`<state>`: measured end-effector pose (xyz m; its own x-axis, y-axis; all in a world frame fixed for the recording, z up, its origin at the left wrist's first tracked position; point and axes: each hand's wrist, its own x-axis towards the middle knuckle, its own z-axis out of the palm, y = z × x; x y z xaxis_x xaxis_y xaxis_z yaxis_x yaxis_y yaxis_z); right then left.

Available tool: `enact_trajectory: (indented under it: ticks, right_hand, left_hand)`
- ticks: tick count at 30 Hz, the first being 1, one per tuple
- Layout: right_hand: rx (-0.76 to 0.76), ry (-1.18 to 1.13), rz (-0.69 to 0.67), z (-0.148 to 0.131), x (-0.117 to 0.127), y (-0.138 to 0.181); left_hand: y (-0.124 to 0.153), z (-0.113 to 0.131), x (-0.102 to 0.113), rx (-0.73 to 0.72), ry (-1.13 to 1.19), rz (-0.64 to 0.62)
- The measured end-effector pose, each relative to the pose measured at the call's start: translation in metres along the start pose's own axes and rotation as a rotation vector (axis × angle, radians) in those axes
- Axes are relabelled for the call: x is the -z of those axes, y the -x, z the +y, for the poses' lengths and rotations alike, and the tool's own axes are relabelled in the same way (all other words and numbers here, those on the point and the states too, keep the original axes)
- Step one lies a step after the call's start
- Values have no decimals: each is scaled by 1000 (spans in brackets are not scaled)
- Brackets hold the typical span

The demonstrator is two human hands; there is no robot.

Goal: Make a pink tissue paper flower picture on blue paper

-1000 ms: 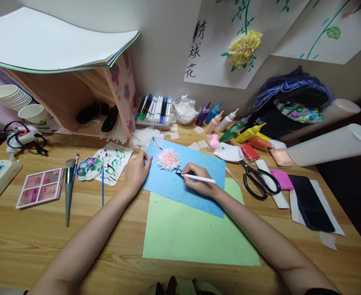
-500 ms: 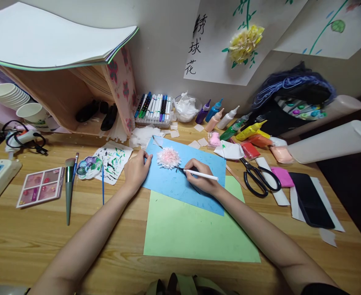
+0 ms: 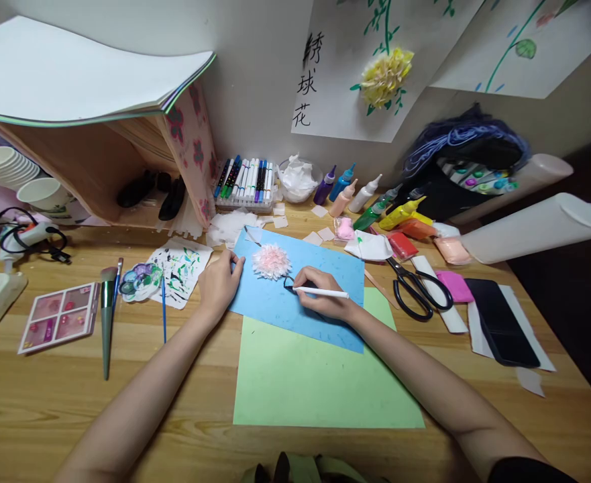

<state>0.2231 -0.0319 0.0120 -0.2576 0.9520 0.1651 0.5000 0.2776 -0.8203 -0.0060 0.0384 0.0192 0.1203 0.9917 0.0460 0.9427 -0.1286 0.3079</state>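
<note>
My right hand [image 3: 321, 290] grips a white marker pen [image 3: 336, 294], its tip on a sheet of blue paper [image 3: 320, 329]. A dark curved line [image 3: 286, 280] meets the tip, just below and right of a fluffy pale pink paper flower [image 3: 272, 260] on the sheet. Another short dark mark [image 3: 251, 236] lies above the flower, at the sheet's upper left. Flat on the blue sheet's left edge rests my left hand [image 3: 219, 282], thumb apart, holding nothing. Under the blue paper, a light green sheet [image 3: 325, 389] sticks out toward me.
Right of the papers lie black-handled scissors [image 3: 418, 292] and a phone [image 3: 504, 322]. Paint bottles [image 3: 370, 194] and a marker box [image 3: 247, 181] stand at the back. Leftward are a paint-smeared paper [image 3: 182, 268], brushes [image 3: 106, 322] and a palette [image 3: 58, 316].
The dark line by the flower has grown into a small open loop. The pen tip has moved slightly down, with my right hand. My left hand stays on the paper; the view has shifted a little.
</note>
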Motion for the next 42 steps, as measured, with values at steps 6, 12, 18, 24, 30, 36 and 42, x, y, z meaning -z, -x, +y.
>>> enact_trajectory:
  ticks: [6, 12, 18, 24, 30, 36, 42]
  right_hand:
    - [1, 27, 31, -2, 0, 0]
    - [15, -17, 33, -2, -2, 1]
    - [-141, -266, 276, 15, 18, -18]
    - [-199, -159, 209, 35, 34, -64]
    - [-233, -158, 326, 43, 21, -82]
    - [-236, -96, 329, 42, 20, -79]
    - [-229, -79, 357, 40, 21, -78]
  left_hand:
    - [0, 0, 1, 2, 0, 3]
    - [0, 0, 2, 16, -6, -21]
    - [1, 1, 6, 4, 15, -42]
    - [1, 0, 7, 16, 22, -52]
    - [1, 0, 7, 9, 28, -43]
    - [1, 1, 7, 19, 27, -52]
    - [1, 1, 7, 12, 24, -48]
